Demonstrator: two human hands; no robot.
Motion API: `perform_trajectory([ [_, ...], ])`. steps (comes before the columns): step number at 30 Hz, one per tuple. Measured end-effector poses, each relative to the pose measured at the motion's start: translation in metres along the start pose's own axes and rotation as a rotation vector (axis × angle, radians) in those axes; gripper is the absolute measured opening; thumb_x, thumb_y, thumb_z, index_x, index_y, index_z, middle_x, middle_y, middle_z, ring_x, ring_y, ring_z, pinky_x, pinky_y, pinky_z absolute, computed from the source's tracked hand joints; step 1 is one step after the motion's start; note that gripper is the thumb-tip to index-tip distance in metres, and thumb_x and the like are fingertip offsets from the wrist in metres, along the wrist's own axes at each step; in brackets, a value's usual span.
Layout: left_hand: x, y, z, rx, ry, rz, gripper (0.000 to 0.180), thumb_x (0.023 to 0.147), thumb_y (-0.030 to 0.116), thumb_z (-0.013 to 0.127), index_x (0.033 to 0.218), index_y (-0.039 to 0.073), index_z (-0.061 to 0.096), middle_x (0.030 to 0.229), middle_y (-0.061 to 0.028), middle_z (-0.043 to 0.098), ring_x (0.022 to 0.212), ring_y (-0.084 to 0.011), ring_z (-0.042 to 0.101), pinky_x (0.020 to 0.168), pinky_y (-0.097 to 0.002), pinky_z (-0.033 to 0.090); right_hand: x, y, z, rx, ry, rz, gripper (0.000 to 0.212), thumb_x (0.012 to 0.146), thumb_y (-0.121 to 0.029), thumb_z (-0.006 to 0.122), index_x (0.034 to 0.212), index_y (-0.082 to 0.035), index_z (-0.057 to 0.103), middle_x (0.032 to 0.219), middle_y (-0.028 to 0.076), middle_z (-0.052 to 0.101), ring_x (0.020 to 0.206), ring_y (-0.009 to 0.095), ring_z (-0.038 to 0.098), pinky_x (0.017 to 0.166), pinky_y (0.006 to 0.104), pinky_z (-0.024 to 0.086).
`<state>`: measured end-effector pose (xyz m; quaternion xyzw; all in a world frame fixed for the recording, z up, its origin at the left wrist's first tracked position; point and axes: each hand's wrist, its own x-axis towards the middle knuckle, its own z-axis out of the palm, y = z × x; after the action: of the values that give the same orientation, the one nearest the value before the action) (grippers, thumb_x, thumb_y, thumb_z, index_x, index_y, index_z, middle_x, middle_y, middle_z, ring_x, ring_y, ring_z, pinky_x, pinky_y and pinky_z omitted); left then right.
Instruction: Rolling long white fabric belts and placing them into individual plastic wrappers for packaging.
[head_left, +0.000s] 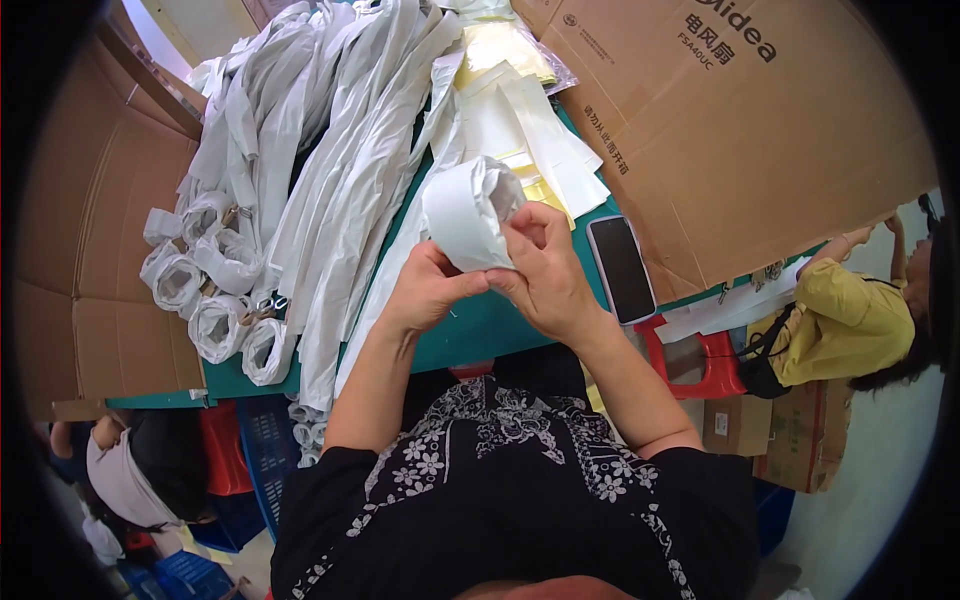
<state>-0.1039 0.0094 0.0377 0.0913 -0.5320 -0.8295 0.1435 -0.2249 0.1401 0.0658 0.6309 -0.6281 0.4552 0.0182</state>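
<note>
Both my hands grip a ring-shaped roll of white paper (452, 212) above the green table (470, 325). My left hand (436, 285) is closed on its lower left edge. My right hand (548, 275) pinches the lower right side, thumb pressed near the left thumb. The roll's outer wall is smooth, while its open end looks crumpled. Long white paper-wrapped strips (345, 190) lie in a heap to the left. Beside them stand several white coiled rolls (228, 262), some with metal pieces showing at them.
White and yellow paper sheets (540, 130) lie at the far side. A phone (621, 270) rests right of my hands. Cardboard sheets (740, 160) wall in the right, with more cardboard (110, 230) at left. A person in yellow (850, 315) is at right, near a red stool (715, 360).
</note>
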Motion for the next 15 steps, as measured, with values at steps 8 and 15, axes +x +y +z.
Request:
perform_trajectory([
  [8,-0.010,-0.014,-0.004,-0.317,-0.076,0.104,0.080,0.064,0.013,0.080,0.130,0.005,0.036,0.121,-0.0084,0.049,0.112,-0.0246,0.049,0.096,-0.0371,0.040,0.012,-0.019,-0.004,0.088,0.132,0.009,0.071,0.058,-0.020,0.084,0.111,-0.005,0.039,0.119,0.015,0.037,0.105,0.021,0.049,0.081,0.0301,0.049],
  [15,-0.016,-0.006,-0.005,-0.290,-0.209,0.056,0.085,0.061,0.016,0.081,0.131,0.003,0.036,0.127,-0.0099,0.046,0.117,-0.0255,0.045,0.099,-0.0391,0.037,0.017,-0.021,0.001,0.099,0.129,-0.118,0.068,0.056,-0.026,0.085,0.107,-0.005,0.045,0.118,0.016,0.043,0.106,0.029,0.050,0.082,0.0333,0.048],
])
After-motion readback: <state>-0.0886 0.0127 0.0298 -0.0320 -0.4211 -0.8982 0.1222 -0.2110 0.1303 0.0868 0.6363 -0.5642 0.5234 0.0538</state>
